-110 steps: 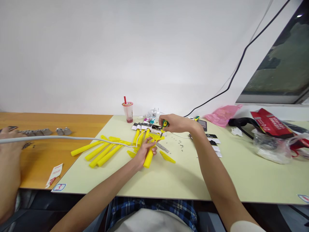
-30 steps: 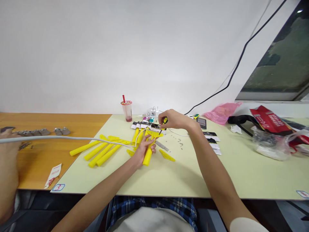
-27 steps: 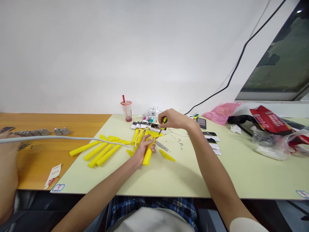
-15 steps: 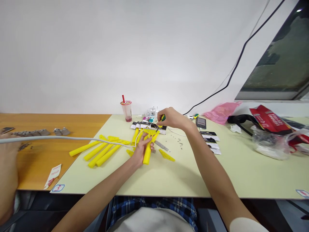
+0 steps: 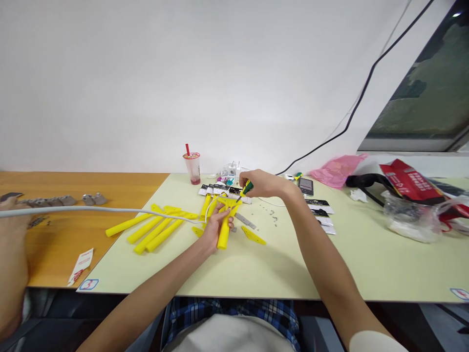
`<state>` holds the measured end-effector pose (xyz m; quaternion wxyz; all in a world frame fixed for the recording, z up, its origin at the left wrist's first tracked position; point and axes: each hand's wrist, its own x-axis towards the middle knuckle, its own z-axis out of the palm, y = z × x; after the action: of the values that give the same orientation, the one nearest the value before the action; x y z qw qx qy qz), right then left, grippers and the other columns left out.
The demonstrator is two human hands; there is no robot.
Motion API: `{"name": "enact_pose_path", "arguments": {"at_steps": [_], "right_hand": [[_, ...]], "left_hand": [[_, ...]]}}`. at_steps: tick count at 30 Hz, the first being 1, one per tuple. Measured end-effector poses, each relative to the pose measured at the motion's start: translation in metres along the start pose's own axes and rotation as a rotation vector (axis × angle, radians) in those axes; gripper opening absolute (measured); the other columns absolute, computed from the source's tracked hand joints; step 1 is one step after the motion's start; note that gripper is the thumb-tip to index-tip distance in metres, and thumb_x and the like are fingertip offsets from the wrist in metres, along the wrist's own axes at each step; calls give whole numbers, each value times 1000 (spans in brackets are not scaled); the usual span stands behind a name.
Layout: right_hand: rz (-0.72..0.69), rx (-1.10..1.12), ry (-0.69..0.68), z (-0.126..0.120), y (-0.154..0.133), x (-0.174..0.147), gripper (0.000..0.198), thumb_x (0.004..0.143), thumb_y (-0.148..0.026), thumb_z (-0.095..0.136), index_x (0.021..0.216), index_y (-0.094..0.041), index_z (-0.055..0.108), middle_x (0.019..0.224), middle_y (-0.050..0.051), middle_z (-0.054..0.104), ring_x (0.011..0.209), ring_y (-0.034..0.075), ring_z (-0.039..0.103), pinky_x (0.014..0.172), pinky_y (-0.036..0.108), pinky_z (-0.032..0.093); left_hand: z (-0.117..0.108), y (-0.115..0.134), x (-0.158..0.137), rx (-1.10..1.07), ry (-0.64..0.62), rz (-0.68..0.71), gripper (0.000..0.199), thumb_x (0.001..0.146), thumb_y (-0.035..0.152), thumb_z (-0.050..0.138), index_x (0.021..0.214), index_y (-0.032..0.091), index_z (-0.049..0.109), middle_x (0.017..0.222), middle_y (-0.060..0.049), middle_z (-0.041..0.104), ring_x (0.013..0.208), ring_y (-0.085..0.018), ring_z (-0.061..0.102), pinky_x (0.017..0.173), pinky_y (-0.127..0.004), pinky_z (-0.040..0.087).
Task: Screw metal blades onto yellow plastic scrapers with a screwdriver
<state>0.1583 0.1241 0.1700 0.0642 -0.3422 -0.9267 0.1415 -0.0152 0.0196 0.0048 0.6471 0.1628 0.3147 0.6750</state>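
Note:
My left hand point(image 5: 213, 231) is closed around a yellow plastic scraper handle point(image 5: 223, 236), its round grip pointing toward me and its wide head away. In my right hand point(image 5: 262, 183) is a screwdriver point(image 5: 248, 187) with a green and yellow grip, tilted with its shaft down to the scraper's head; whether the tip sits in a screw is too small to tell. Grey flat strips point(image 5: 245, 220) and a loose yellow plate point(image 5: 252, 235) lie just right of the left hand. Small screws point(image 5: 273, 215) are scattered farther right. Several similar yellow handles point(image 5: 159, 237) rest to the left.
A drink cup point(image 5: 192, 168) stands at the back by the wall. Black and white packets point(image 5: 320, 213), a phone-like device point(image 5: 305, 186) and bags point(image 5: 408, 215) lie right. A pale cable point(image 5: 110, 209) crosses the view in front at left. A co-worker's arm point(image 5: 12, 259) reaches over the wooden table point(image 5: 120, 183).
My right hand has dropped slightly, and the screwdriver has come down with it, its grip more exposed. My left hand and the scraper handle have barely moved.

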Motion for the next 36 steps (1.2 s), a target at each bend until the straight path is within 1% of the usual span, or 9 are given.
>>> {"name": "enact_pose_path", "arguments": {"at_steps": [5, 9, 14, 20, 23, 26, 29, 33, 36], "right_hand": [[-67, 8, 28, -3, -2, -3, 20, 83, -9, 72, 97, -22, 66, 96, 3, 73, 77, 16, 59, 64, 29, 40], [-97, -17, 50, -2, -1, -1, 17, 80, -9, 72, 89, -22, 67, 89, 2, 72, 77, 17, 60, 66, 29, 40], [-73, -31, 61, -2, 1, -1, 11, 82, -17, 78, 84, -21, 68, 86, 3, 72, 73, 16, 59, 65, 29, 40], [3, -68, 58, -4, -5, -3, 12, 85, -28, 82, 85, -20, 73, 87, 6, 74, 71, 16, 60, 60, 29, 38], [16, -72, 55, -5, -6, -3, 12, 85, -28, 82, 84, -19, 73, 82, 5, 74, 68, 16, 61, 59, 30, 39], [30, -51, 39, -5, -7, -4, 14, 86, -29, 80, 81, -20, 71, 71, 4, 73, 64, 16, 64, 58, 29, 39], [32, -32, 29, -6, -8, -6, 17, 88, -28, 78, 77, -20, 67, 61, 2, 71, 61, 16, 66, 55, 28, 39], [38, -22, 20, -7, -9, -8, 18, 88, -25, 75, 74, -20, 65, 58, 2, 70, 61, 17, 71, 55, 27, 40], [37, -18, 13, -8, -10, -9, 18, 88, -24, 74, 73, -20, 64, 59, 3, 71, 60, 18, 73, 56, 27, 43]], "left_hand": [[1, 3, -1, -4, 3, -7, 73, 70, 10, 93, 126, 29, 50, 108, -2, 70, 59, -6, 58, 53, -18, 49], [1, 3, -1, -1, 16, -20, 70, 70, 9, 92, 123, 28, 51, 104, 0, 69, 59, -6, 57, 53, -18, 49], [1, 2, -2, 5, 5, -22, 71, 69, 9, 93, 125, 28, 52, 104, 0, 68, 59, -6, 58, 53, -18, 50], [3, 1, -2, 18, -4, -23, 73, 69, 9, 93, 128, 28, 54, 109, -1, 69, 59, -6, 57, 52, -17, 49], [2, 0, -2, 14, -20, -20, 72, 70, 9, 92, 129, 28, 55, 109, -1, 69, 59, -6, 57, 53, -17, 49], [1, 0, -2, 15, -17, -26, 72, 70, 8, 92, 129, 28, 56, 107, -1, 68, 59, -6, 57, 53, -18, 49], [2, 0, -3, 25, -11, -33, 75, 70, 8, 91, 132, 29, 55, 110, -2, 70, 59, -6, 58, 53, -18, 48], [2, 1, -3, 33, -19, -30, 76, 70, 9, 92, 134, 29, 55, 118, -5, 72, 59, -6, 57, 53, -18, 49], [2, 1, -3, 40, -24, -33, 77, 69, 9, 93, 134, 28, 55, 118, -5, 72, 59, -6, 58, 53, -18, 49]]}}
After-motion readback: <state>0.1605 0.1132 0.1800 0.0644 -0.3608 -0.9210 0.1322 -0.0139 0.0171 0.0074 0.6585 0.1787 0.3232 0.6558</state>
